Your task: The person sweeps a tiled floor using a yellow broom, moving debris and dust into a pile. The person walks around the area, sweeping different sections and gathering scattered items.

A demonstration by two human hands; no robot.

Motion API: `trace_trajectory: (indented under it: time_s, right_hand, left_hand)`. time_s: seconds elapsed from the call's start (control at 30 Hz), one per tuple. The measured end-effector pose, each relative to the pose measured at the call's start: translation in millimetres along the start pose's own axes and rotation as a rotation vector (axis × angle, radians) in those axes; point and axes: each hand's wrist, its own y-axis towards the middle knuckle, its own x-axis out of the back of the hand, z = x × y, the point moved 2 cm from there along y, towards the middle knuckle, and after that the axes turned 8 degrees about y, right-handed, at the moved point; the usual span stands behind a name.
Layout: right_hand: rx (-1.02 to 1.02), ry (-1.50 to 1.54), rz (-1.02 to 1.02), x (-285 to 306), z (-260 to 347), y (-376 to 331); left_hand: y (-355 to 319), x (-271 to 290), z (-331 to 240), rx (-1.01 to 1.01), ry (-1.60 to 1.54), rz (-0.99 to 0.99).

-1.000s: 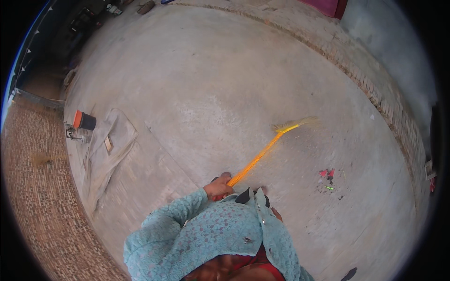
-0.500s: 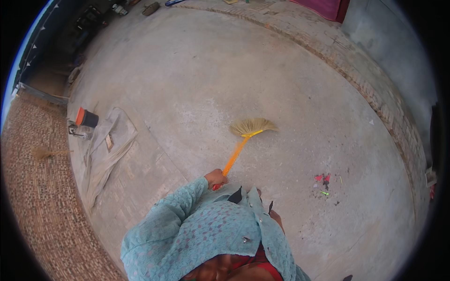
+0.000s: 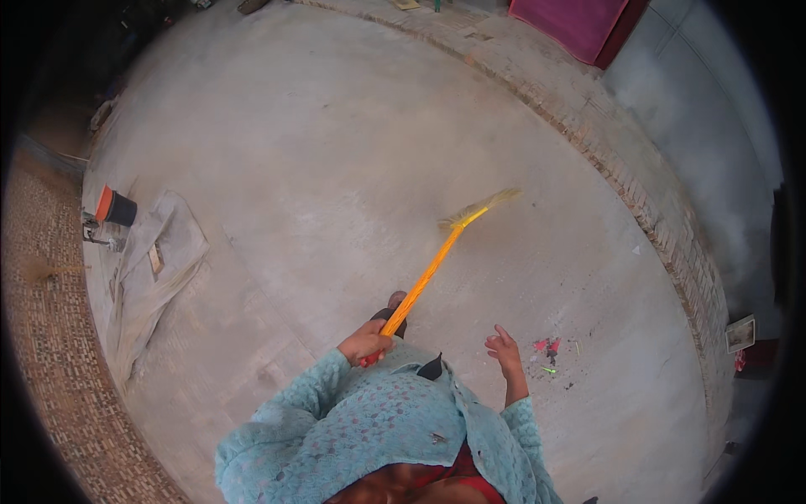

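Note:
My left hand (image 3: 366, 341) grips the red end of a broom (image 3: 437, 263) with a long orange handle. Its straw head (image 3: 478, 207) reaches out ahead and to the right over the bare concrete floor (image 3: 319, 151). My right hand (image 3: 505, 349) hangs free at my side with fingers spread, holding nothing. A small heap of pink and green litter (image 3: 547, 350) lies on the floor just right of that hand. Both arms wear light blue patterned sleeves. One foot (image 3: 392, 309) shows below the broom handle.
A grey cloth sheet (image 3: 155, 273) lies crumpled at the left, with a black and orange container (image 3: 114, 207) at its far end. A brick border (image 3: 638, 193) curves along the right. A magenta mat (image 3: 579, 23) lies at the top right.
The broom head has swung from ahead of me toward the right and farther out. My right hand has come into view with its fingers spread.

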Motion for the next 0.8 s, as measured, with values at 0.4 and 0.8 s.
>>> trace_trajectory:
  time_s: [0.4,0.8]
  right_hand:
    - [-0.459,0.169,-0.265,28,-17,-52]
    - [-0.048,-0.053,0.192,114,-102,76]
  left_hand:
    - [104,95,-76,-0.130,0.053,-0.283]
    - [127,76,-116,0.210,0.316,-0.275]
